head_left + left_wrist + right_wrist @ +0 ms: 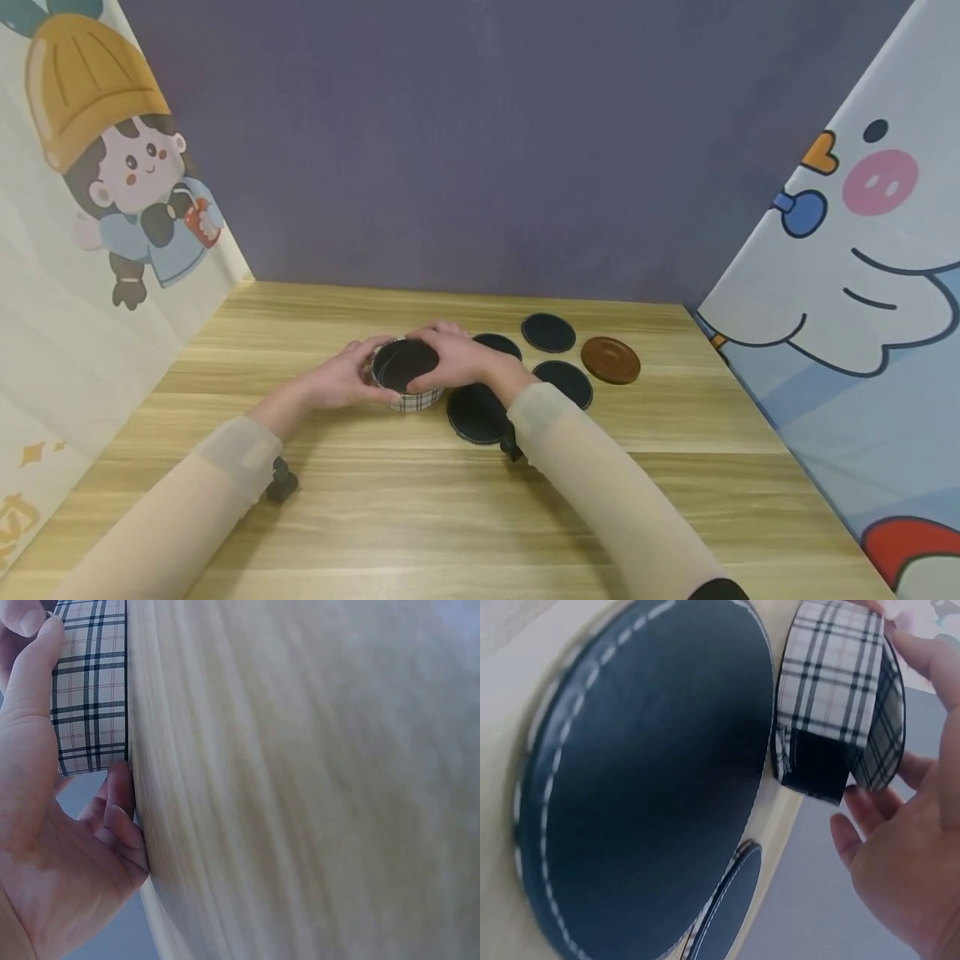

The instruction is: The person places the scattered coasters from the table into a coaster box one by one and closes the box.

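Observation:
A round plaid coaster holder (418, 402) stands on the wooden table, with a notch in its side showing in the right wrist view. My left hand (343, 379) grips its left side, the thumb along the plaid wall (90, 690). Over the holder's mouth, my right hand (461, 360) pinches a round black coaster (408, 364) by its edge. This coaster (881, 724) tilts at the rim, its plaid underside showing in the right wrist view. Right beside the holder lies another black coaster (477, 415) with white edge stitching.
More black coasters, (548, 332) one of them at the back, lie on the table (375, 517) right of the holder. A brown round dish (611, 360) sits farther right. A dark back panel (465, 150) and printed side panels (900, 333) enclose the table.

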`<act>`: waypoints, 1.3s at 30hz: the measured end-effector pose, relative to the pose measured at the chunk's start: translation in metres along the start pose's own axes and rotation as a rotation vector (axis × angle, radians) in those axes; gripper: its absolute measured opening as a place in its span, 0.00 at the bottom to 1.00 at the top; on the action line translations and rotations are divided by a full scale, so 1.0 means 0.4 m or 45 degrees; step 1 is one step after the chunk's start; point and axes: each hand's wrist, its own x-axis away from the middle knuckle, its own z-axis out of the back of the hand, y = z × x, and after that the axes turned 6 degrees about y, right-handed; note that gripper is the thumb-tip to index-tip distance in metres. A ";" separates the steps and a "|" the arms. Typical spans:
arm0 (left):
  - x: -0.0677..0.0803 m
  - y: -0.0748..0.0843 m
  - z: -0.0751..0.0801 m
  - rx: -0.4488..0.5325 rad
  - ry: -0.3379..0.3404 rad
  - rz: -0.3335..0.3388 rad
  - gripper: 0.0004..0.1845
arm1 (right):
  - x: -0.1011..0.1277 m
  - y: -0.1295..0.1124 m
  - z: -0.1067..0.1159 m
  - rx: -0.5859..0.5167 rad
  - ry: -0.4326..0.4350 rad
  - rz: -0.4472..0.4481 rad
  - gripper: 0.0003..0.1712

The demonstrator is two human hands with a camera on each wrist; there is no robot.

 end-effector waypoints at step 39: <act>0.002 0.006 -0.003 0.005 0.001 -0.007 0.63 | 0.073 0.065 0.020 -0.075 0.006 0.081 0.40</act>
